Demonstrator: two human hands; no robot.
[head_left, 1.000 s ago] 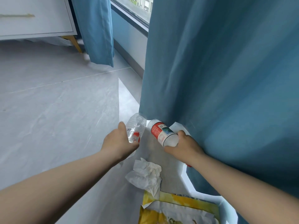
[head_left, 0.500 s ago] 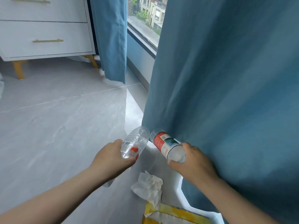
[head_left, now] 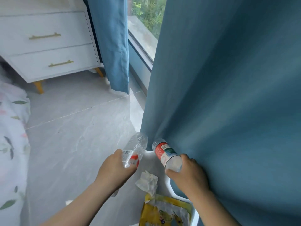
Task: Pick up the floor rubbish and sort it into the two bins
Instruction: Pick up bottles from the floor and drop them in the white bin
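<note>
You have a large teal curtain (head_left: 228, 95) filling the right side of your view, its folds hanging down to the grey tiled floor (head_left: 73, 136). A second, narrower teal curtain panel (head_left: 112, 46) hangs farther back, and between the two you can see a window (head_left: 143, 22) with green foliage outside. To your upper left stands a white chest of drawers (head_left: 45, 46) with brass bar handles and yellow legs. At your far left edge lies white bedding (head_left: 11, 136) printed with leaves.
</note>
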